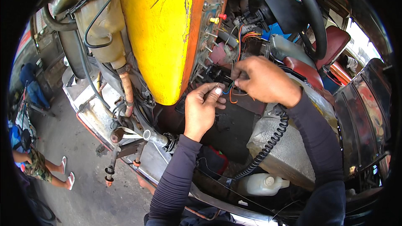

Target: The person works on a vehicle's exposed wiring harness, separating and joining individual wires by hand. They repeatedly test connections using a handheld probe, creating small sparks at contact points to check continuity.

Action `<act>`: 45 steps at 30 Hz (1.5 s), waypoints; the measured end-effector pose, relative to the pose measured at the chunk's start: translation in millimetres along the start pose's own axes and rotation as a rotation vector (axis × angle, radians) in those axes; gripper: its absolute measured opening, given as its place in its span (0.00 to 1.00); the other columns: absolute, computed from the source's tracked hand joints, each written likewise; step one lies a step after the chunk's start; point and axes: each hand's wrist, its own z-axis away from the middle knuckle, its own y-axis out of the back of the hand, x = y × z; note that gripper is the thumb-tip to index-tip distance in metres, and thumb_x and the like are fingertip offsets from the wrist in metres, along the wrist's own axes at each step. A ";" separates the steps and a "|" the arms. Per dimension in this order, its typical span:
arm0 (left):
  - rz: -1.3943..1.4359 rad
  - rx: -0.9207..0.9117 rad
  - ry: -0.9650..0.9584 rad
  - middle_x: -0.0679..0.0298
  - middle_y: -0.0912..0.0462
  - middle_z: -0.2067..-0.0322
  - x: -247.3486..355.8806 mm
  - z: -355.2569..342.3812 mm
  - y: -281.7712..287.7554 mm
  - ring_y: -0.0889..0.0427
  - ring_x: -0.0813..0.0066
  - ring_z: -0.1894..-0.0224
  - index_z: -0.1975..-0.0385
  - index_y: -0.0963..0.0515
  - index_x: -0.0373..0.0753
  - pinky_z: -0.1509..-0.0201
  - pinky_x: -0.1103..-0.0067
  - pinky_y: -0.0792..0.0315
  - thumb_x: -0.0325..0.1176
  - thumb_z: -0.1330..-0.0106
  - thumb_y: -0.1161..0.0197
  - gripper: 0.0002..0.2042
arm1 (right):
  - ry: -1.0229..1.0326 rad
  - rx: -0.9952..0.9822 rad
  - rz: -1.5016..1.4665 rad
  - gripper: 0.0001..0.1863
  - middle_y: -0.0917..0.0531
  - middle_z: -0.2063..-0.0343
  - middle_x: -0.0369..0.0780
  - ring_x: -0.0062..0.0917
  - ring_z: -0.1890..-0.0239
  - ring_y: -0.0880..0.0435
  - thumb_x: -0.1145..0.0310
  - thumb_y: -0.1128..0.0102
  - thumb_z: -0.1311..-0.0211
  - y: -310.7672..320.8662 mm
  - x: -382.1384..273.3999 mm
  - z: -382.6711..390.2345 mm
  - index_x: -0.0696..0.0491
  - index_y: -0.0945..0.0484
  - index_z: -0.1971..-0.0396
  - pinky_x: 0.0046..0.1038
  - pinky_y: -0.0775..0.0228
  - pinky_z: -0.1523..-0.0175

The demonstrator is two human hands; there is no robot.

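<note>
Thin electrical wires, orange, blue and green among them, hang between my hands below an opened dashboard. My left hand is closed in a pinch, thumb against forefinger, with the blue wire's end at its fingertips. Just to the right, my right hand is bent over the bundle, its fingers pinched on thin wires; the exact strands are partly hidden. Behind the fingertips sits a black switch-like part. Above it, a panel carries metal studs plus a red and a yellow knob.
A black steering wheel stands at upper right, beside red seats. A coiled black cable runs past a padded silver cover and a white plastic jug. A yellow body panel rises ahead. At far left stands a person in sandals.
</note>
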 end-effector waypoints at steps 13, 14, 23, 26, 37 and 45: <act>0.054 -0.040 0.092 0.66 0.16 0.69 2.4 0.3 2.1 0.22 0.83 0.74 0.51 0.17 0.29 0.73 0.84 0.27 0.28 0.25 0.35 0.10 | -0.189 0.109 -0.302 0.08 0.14 0.74 0.51 0.44 0.68 0.12 0.71 0.34 0.39 -10.0 -23.5 55.6 0.60 0.15 0.65 0.39 0.24 0.60; 0.036 -0.049 0.125 0.69 0.17 0.71 5.0 0.9 2.0 0.25 0.86 0.77 0.52 0.17 0.29 0.76 0.86 0.32 0.28 0.25 0.34 0.09 | -0.212 0.134 -0.306 0.08 0.14 0.74 0.50 0.43 0.69 0.12 0.71 0.33 0.39 -12.8 -22.0 57.7 0.60 0.15 0.65 0.39 0.24 0.61; 0.183 0.008 0.125 0.76 0.26 0.75 3.2 -2.9 -8.5 0.39 0.91 0.80 0.54 0.18 0.32 0.78 0.86 0.46 0.32 0.26 0.32 0.10 | -0.111 0.228 -0.243 0.09 0.16 0.76 0.47 0.42 0.71 0.14 0.70 0.31 0.40 -21.7 -13.8 35.1 0.56 0.15 0.62 0.39 0.25 0.64; 0.216 0.052 0.113 0.75 0.26 0.74 6.0 -4.2 -10.5 0.38 0.91 0.80 0.57 0.19 0.33 0.79 0.86 0.46 0.32 0.26 0.33 0.08 | -0.090 0.338 -0.210 0.09 0.17 0.76 0.47 0.42 0.71 0.15 0.69 0.31 0.41 -21.3 -2.1 26.8 0.56 0.14 0.62 0.39 0.26 0.63; 0.159 0.117 0.046 0.74 0.27 0.75 -11.5 -10.4 -8.7 0.39 0.92 0.80 0.55 0.18 0.36 0.79 0.88 0.46 0.36 0.22 0.37 0.09 | -0.235 0.144 -0.541 0.13 0.17 0.68 0.45 0.32 0.75 0.19 0.69 0.38 0.36 -15.2 -1.6 81.4 0.60 0.21 0.55 0.34 0.28 0.66; 0.078 0.243 0.039 0.66 0.16 0.70 -28.5 -2.4 -11.7 0.32 0.90 0.81 0.51 0.16 0.33 0.79 0.85 0.39 0.34 0.22 0.37 0.11 | -0.480 0.100 -1.492 0.06 0.19 0.68 0.46 0.25 0.76 0.20 0.79 0.50 0.35 -43.2 34.6 113.9 0.60 0.30 0.59 0.28 0.27 0.75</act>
